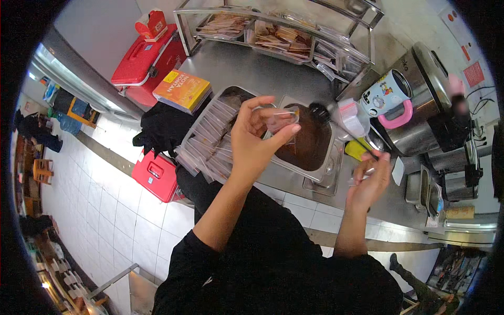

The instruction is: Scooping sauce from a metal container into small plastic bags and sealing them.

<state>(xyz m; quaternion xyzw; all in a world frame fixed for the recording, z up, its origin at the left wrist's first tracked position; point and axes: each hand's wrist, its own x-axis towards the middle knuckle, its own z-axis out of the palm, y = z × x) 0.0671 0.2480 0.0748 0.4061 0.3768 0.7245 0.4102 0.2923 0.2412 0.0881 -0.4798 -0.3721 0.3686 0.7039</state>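
My left hand (252, 141) pinches a small clear plastic bag (281, 120) between thumb and fingers, above the trays. A metal pan of dark brown sauce (311, 143) sits under and right of it. My right hand (370, 177) grips the thin handle of a black ladle (319, 113), whose blurred head is over the pan's far right side. Something clear shows in the right palm, too blurred to name. Left of the pan, a metal tray (224, 91) is packed with rows of filled clear sachets (206, 132), partly hidden by my left hand.
Right of the pan stand a tub of plastic bags (349, 116), a white tumbler with a pink handle (388, 98) and a large steel cooker (417, 82). A rack (275, 19) of packets is behind. A yellow-orange box (183, 90) and a red cooler (145, 63) stand left.
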